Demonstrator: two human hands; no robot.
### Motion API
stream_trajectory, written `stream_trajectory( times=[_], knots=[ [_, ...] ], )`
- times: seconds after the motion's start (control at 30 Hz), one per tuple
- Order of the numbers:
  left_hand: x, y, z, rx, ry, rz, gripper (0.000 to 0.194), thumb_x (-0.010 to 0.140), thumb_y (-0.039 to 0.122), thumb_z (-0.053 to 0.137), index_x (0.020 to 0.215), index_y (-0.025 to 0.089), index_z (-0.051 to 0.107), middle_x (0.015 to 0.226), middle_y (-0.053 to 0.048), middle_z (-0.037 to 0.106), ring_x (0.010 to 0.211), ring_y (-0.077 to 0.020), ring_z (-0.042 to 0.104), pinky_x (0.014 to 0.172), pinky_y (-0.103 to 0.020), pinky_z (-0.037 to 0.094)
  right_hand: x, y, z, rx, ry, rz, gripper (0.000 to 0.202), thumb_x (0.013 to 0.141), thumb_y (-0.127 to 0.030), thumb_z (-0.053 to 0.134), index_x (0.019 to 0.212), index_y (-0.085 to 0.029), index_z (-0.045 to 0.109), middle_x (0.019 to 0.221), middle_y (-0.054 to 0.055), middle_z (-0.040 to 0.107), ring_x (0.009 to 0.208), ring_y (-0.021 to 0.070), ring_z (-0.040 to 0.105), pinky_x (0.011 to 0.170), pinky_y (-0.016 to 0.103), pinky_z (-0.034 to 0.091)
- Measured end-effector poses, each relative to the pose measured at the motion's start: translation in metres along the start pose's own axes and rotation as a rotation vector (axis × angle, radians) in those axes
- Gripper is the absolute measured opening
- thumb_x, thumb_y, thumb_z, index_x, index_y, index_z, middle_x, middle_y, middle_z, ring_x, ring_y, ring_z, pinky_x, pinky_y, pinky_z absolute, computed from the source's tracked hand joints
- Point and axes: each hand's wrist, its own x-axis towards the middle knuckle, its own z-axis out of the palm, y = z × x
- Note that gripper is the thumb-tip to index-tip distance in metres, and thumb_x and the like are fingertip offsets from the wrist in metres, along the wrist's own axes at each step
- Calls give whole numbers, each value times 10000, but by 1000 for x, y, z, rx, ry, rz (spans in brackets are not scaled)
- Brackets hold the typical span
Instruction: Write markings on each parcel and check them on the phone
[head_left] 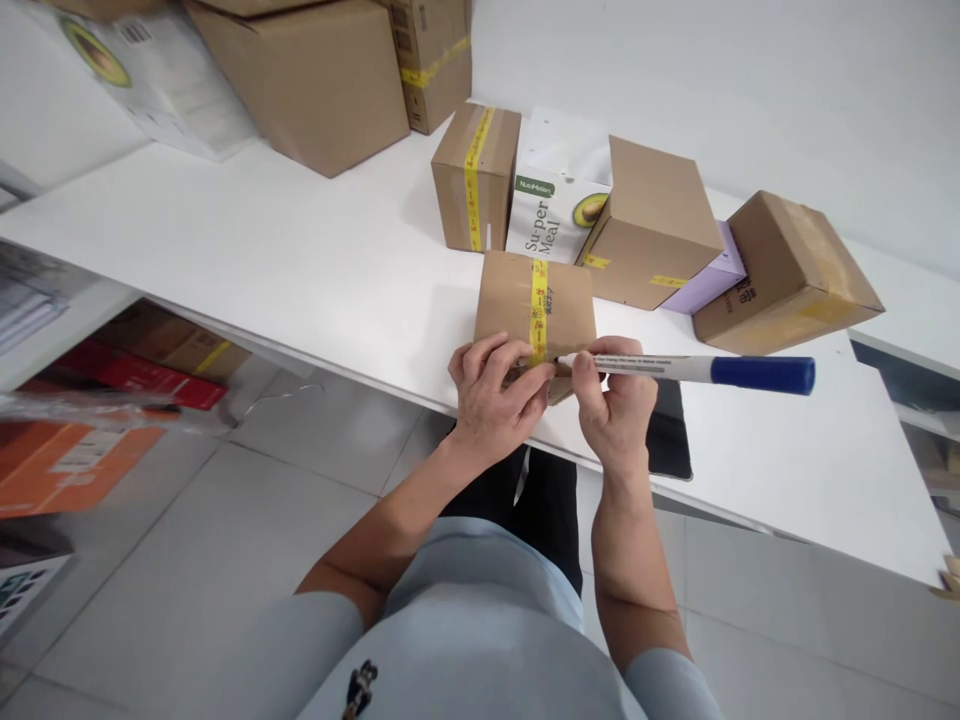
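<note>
A small cardboard box (pixel 499 300) with yellow printed tape down its middle lies near the table's front edge. My left hand (pixel 499 395) grips its near left side, fingers curled over the top and near edge. Between the thumb and fingers of my right hand (pixel 616 405) is a white marker (pixel 682 369), its blue cap stuck on the back end. The marker's dark tip is at the box's top, close to my left fingertips; whether it touches the cardboard I cannot tell. Some dark writing shows beside the tape. The near side is partly hidden by my hands.
Behind, a row holds a taped carton (pixel 454 190), a white Su-per Meal box (pixel 551 220), a brown carton (pixel 660 230), a purple box (pixel 701 285) and another carton (pixel 780 270). A black tablet-like slab (pixel 669 435) lies by my right wrist. Larger cartons (pixel 322 90) stand back left.
</note>
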Motion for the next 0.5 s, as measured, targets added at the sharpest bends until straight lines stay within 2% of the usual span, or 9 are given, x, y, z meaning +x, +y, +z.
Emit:
stream_trajectory(
  times=[0.27, 0.5],
  knots=[
    [-1, -1, 1, -13, -17, -14, 161, 845, 216, 673, 970, 301, 727, 1099, -52, 678, 1193, -268, 523, 1018, -452, 403, -6, 6, 1, 89, 109, 52, 207, 965, -420, 538, 893, -229, 574, 676, -54, 595, 579, 102, 574, 576, 229, 454],
    [-1, 0, 1, -20, 10, -3, 185, 828, 180, 681, 972, 291, 718, 1088, -56, 671, 1187, -265, 524, 1011, -440, 405, -11, 5, 2, 34, 201, 65, 208, 950, -399, 569, 846, -219, 577, 651, -57, 591, 541, 92, 546, 546, 223, 414]
  ],
)
